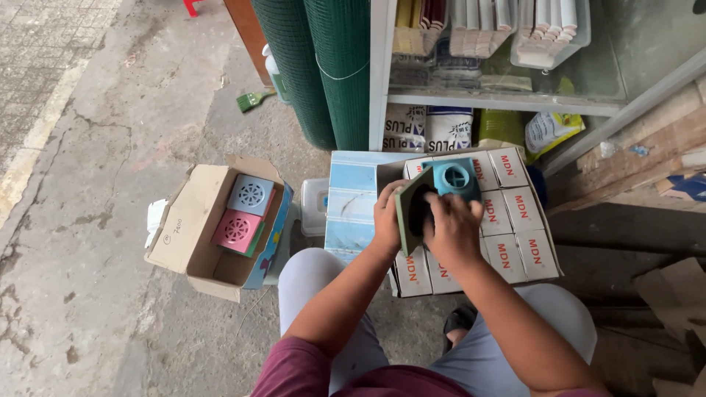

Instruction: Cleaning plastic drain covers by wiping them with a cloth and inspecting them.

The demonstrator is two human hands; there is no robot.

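Head view looks down on a seated person whose two bare hands meet just right of the frame's centre. Left hand (pixel 387 218) is clasped on the edge of a square green plate (pixel 407 213), held upright and edge-on toward the camera. Right hand (pixel 454 228) is closed over the lower part of a blue plastic fitting (pixel 454 179), a round-bodied piece with a cross-shaped opening on top, which touches the green plate and rises above the fingers. Both pieces hover over an open carton (pixel 540 268) packed with rows of small white boxes (pixel 521 208) printed in red, directly below and to the right of the hands.

Left of that carton, touching it, lies a flat pale blue box (pixel 351 198). At centre left of the frame, an open brown cardboard box (pixel 193 228) sits on the concrete floor (pixel 95 184), well apart from the hands; inside it are square drain covers, one grey-blue (pixel 251 194) and one pink (pixel 236 230). In the upper middle stand rolls of green wire mesh (pixel 323 66), with a green brush (pixel 252 99) on the floor to their left. A white-framed shelf (pixel 380 73) with stacked goods fills the upper right. The person's knees in pale trousers (pixel 312 283) show at the bottom.
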